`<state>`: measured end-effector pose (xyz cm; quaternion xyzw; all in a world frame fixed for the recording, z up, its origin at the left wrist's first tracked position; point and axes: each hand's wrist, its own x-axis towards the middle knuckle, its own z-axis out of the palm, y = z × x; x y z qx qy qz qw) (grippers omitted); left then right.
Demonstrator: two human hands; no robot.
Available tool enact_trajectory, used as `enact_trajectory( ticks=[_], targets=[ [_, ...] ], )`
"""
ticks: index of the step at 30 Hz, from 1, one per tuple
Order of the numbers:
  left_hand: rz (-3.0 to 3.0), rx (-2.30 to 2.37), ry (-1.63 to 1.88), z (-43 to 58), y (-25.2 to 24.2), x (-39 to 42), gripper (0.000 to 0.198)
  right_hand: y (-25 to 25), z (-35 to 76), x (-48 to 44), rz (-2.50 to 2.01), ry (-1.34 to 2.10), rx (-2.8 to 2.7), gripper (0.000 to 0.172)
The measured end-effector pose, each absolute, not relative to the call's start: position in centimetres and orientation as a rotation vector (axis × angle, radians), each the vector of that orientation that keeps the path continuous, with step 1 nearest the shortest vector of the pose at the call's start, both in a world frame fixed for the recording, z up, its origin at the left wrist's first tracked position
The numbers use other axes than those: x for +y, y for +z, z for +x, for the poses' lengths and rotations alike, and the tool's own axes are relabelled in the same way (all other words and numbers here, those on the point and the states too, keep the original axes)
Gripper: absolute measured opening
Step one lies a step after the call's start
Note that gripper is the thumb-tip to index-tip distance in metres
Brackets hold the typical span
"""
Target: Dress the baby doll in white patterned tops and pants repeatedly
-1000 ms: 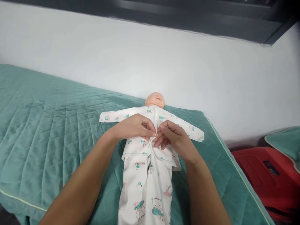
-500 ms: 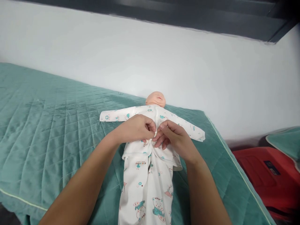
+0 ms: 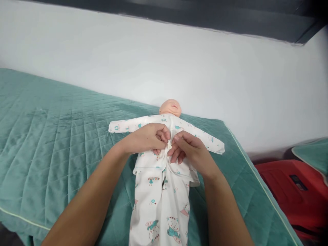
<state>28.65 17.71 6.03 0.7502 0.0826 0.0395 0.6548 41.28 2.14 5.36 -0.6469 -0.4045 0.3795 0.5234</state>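
Here, both grips – left hand (image 3: 150,137) and right hand (image 3: 191,149), pinched nearly closed – hold one shirt (image 3: 148,163), one button (image 3: 169,146) between them. Beyond lies one doll head (image 3: 170,107); nearer, one pair of trousers (image 3: 159,206).

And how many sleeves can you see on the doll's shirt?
2. One sleeve of the white shirt stretches toward the picture's left, beyond the left hand; the other sleeve stretches right, beyond the right hand. None seems hidden.
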Motion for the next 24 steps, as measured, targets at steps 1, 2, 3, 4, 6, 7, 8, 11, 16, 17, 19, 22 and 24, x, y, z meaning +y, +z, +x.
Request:
enact_trajectory(
  ticks=[1, 2, 3, 4, 6, 7, 8, 11, 16, 17, 19, 22, 24],
  targets=[
    [1.707, 0.197, 0.076, 28.6, 6.1, 17.8, 0.021, 5.3, 41.3, 2.1, -1.545, 0.907, -0.968, 0.024],
    [1.72, 0.211, 0.058, 28.5, 6.2, 17.9, 0.019, 5.3, 41.3, 2.2, -1.54, 0.907, -0.967, 0.024],
    [1.74, 0.226, 0.038, 28.3, 6.4, 18.0, 0.018, 5.2, 41.3, 2.2, -1.535, 0.907, -0.964, 0.024],
    [1.762, 0.239, 0.012, 28.1, 6.6, 18.0, 0.018, 5.2, 41.3, 2.2, -1.528, 0.909, -0.961, 0.024],
    [1.792, 0.245, -0.054, 27.9, 7.0, 18.1, 0.02, 5.1, 41.3, 2.2, -1.496, 0.902, -0.948, 0.024],
    [1.795, 0.234, -0.075, 27.8, 7.1, 18.1, 0.022, 5.0, 41.3, 2.2, -1.468, 0.877, -0.935, 0.023],
    [1.797, 0.221, -0.072, 27.7, 7.0, 18.2, 0.023, 4.9, 41.4, 2.2, -1.437, 0.827, -0.914, 0.023],
    [1.829, 0.262, 0.229, 27.8, 5.5, 19.1, 0.019, 4.6, 42.0, 2.1, -1.355, 0.518, -0.826, 0.022],
    [2.304, 0.75, 0.91, 26.7, -0.5, 22.8, 0.033, 2.4, 44.4, 2.4, -1.543, 0.099, -0.92, 0.026],
    [2.45, 0.811, 0.842, 26.0, -1.6, 23.6, 0.039, 1.7, 45.0, 2.7, -1.638, 0.05, -0.95, 0.034],
    [2.628, 0.916, 0.635, 24.2, -3.1, 25.3, 0.049, 0.0, 46.4, 2.9, -1.813, -0.033, -0.999, 0.051],
    [2.697, 1.038, 0.382, 20.2, -3.9, 27.9, 0.056, -2.2, 48.8, 2.1, -2.012, -0.164, -1.146, 0.063],
    [2.716, 1.083, 0.298, 16.3, -3.8, 29.7, 0.055, -3.2, 50.5, 0.2, -2.211, -0.27, -1.235, 0.064]
  ],
)
